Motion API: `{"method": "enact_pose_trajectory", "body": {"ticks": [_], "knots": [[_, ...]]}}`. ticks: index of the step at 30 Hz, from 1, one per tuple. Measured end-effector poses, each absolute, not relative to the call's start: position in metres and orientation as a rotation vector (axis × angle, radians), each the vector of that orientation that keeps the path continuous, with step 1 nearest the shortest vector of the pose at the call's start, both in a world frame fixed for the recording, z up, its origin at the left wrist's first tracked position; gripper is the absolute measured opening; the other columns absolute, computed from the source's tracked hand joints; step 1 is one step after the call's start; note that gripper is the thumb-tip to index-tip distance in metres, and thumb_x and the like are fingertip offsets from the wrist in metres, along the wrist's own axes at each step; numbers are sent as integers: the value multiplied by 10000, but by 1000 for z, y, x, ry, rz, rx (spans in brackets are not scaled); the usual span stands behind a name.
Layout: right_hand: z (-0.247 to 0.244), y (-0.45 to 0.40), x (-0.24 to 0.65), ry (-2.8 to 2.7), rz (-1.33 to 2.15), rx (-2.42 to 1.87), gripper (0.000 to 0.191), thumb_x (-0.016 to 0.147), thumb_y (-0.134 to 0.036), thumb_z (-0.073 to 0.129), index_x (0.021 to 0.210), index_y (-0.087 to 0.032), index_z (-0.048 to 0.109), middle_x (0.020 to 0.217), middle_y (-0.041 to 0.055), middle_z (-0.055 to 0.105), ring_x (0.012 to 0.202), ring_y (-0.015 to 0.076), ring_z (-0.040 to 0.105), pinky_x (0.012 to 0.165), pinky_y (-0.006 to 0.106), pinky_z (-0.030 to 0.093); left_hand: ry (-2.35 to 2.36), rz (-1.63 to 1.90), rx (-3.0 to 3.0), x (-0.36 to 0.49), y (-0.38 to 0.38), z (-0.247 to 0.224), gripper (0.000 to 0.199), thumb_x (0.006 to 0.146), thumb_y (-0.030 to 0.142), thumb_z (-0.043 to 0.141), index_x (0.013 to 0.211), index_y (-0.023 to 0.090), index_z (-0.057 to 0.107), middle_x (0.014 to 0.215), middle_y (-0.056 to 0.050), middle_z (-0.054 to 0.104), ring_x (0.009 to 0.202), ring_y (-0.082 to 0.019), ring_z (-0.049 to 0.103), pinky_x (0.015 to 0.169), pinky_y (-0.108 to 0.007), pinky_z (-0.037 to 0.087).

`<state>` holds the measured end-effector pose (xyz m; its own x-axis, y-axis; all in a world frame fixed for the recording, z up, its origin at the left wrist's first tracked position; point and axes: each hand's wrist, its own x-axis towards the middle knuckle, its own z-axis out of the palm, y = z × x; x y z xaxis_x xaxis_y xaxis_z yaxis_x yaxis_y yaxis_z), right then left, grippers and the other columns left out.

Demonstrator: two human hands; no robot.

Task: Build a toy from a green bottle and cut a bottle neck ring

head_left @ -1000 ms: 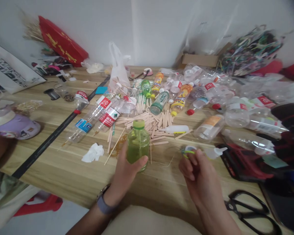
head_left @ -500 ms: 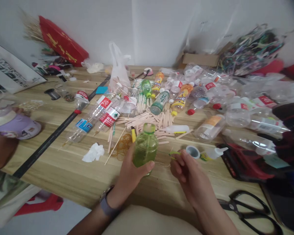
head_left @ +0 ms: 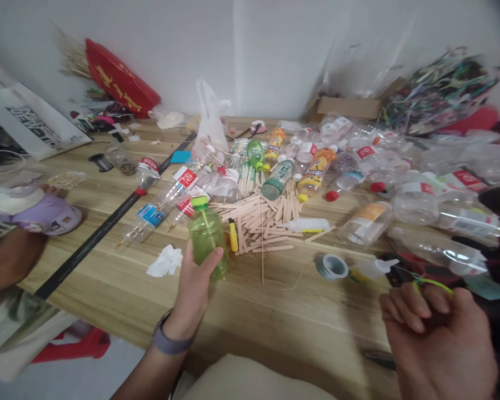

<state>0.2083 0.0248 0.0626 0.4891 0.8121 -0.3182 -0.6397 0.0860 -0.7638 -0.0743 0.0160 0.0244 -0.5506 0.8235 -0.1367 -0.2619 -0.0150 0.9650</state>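
Note:
My left hand (head_left: 196,280) is wrapped round a clear green plastic bottle (head_left: 206,236), which tilts slightly left above the wooden table. A thin stick shows inside the bottle. At the lower right, my right hand (head_left: 437,333) is closed, with a narrow yellow-green strip (head_left: 435,284) between its fingers and thumb. Thin strands trail from the strip toward a small white nozzle bottle (head_left: 375,268). Left of that bottle lies a grey spool (head_left: 334,266). Loose flat wooden sticks (head_left: 260,222) and a yellow-handled tool (head_left: 233,236) lie beyond my left hand.
Many plastic bottles (head_left: 366,222) crowd the right and back of the table (head_left: 250,316). Crumpled tissue (head_left: 165,260) lies left of my left hand. Dark scissors (head_left: 379,358) are partly hidden by my right hand. Another person's arm (head_left: 16,258) and a purple object (head_left: 52,214) are at the left.
My left hand and the green bottle have moved left. My right hand has moved far right with the yellow-green strip, now covering most of the scissors. The view has shifted slightly.

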Motion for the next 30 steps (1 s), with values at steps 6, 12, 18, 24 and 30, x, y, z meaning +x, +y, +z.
{"method": "enact_pose_trajectory", "body": {"ticks": [6, 12, 18, 24, 30], "knots": [[52, 26, 186, -244, 1247, -1041, 593, 493, -431, 934, 545, -211, 386, 465, -101, 362, 371, 21, 242, 326, 187, 252, 1351, 1558, 764, -58, 7, 20, 519, 734, 300, 821, 1216, 237, 639, 1099, -37, 745, 980, -227, 705, 817, -305, 569], [55, 21, 157, -434, 1341, -1095, 596, 579, -552, 889, 571, -211, 401, 504, -94, 364, 398, 34, 241, 363, 186, 250, 1358, 1438, 868, -44, 1, 22, 554, 735, 310, 801, 1255, 233, 625, 1150, -48, 735, 1077, -291, 681, 927, -402, 546], [55, 14, 132, -606, 1495, -1094, 604, 609, -619, 859, 546, -208, 420, 482, -84, 352, 415, 48, 267, 404, 213, 201, 1334, 1266, 1037, -30, -5, 26, 581, 741, 361, 789, 1273, 213, 607, 1210, -89, 718, 1151, -334, 653, 1017, -475, 492], [50, 11, 135, -700, 1583, -1162, 602, 630, -686, 816, 562, -202, 465, 460, -63, 414, 418, 49, 277, 431, 225, 179, 1281, 1227, 1079, -29, -5, 30, 575, 717, 341, 800, 1242, 202, 609, 1237, -92, 716, 1181, -327, 641, 1047, -467, 474], [50, 15, 170, -503, 1464, -1153, 593, 544, -546, 911, 557, -209, 422, 447, -91, 359, 385, 33, 221, 385, 221, 179, 1269, 1337, 896, -47, 0, 25, 543, 692, 318, 819, 1196, 207, 652, 1066, -56, 762, 994, -288, 700, 851, -385, 559]]}}
